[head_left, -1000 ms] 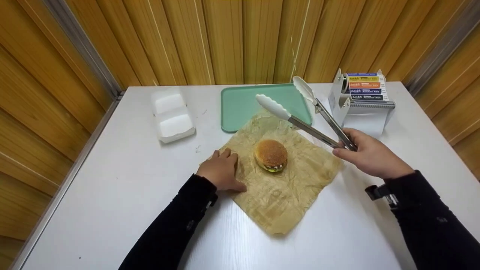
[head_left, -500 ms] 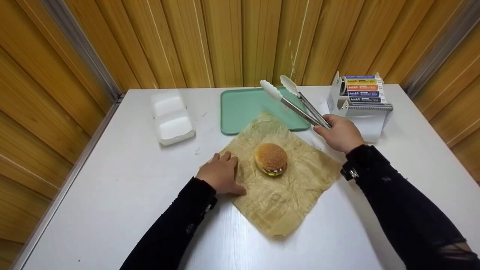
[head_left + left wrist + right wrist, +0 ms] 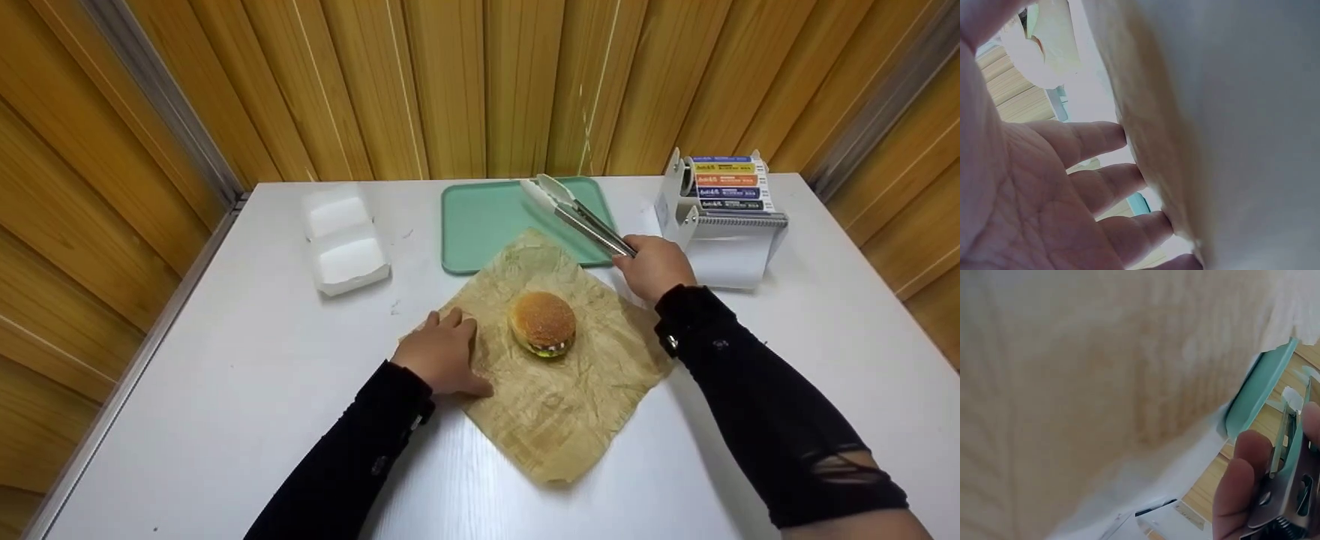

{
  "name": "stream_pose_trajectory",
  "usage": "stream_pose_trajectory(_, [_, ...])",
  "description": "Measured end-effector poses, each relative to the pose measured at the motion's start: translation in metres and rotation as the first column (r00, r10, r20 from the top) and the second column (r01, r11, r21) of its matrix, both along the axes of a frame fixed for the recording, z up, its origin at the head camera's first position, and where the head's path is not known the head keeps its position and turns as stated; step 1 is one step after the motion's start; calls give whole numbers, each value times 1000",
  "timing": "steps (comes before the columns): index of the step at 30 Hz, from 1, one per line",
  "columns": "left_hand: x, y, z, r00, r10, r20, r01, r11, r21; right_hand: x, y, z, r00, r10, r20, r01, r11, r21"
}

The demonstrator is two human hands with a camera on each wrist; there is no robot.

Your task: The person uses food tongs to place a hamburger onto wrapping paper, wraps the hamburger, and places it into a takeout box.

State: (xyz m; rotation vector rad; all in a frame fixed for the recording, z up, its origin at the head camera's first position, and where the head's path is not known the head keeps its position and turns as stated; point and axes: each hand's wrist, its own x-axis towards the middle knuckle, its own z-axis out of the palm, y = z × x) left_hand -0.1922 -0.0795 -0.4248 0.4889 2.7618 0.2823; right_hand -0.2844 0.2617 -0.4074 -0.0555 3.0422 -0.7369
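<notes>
A burger (image 3: 543,322) with a sesame bun sits near the middle of a crinkled brown wrapping paper (image 3: 555,427). My left hand (image 3: 441,354) rests spread on the paper's left corner; in the left wrist view its fingertips touch the sheet (image 3: 1145,124). My right hand (image 3: 657,267) grips metal tongs (image 3: 592,229) near the hinge end. Their white tips lie over the green tray (image 3: 480,232) behind the paper, close together with a small gap. In the right wrist view, fingers curl round the tongs (image 3: 1283,498); whether the tips touch the tray is unclear.
An opened white takeaway box (image 3: 346,240) stands at the back left. On the back right is a white label dispenser (image 3: 724,217) with several coloured rolls. A wood-slat wall (image 3: 450,82) rises behind the white table (image 3: 225,367).
My right hand has moved left and away from me with the tongs, then lowered them over the tray. The tongs' arms have come closer together. The left hand stays put.
</notes>
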Motion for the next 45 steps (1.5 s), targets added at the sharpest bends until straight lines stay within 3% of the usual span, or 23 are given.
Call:
stream_pose_trajectory(11, [1,0,2,1000,7,-7,-6,1000,18,-9,-2,-8,1000,6,18,-7,1000,16])
stream_pose_trajectory(23, [-1,-1,0,1000,-1,-20,2,999,45,-16,-5,-12,994,-40,99,35,998,51])
stream_pose_trajectory(31, [1,-4,-2,999,4,-33,-2,998,70,-17,-5,-15,991,-22,130,19,1000,23])
stream_pose_trajectory(41, [6,-7,-1,1000,18,-7,-17,997,74,-19,-7,-15,999,30,44,-30,1000,1])
stream_pose_trajectory(45, [8,-8,-2,1000,11,-19,-9,997,77,-20,-6,-13,998,24,57,-24,1000,-13])
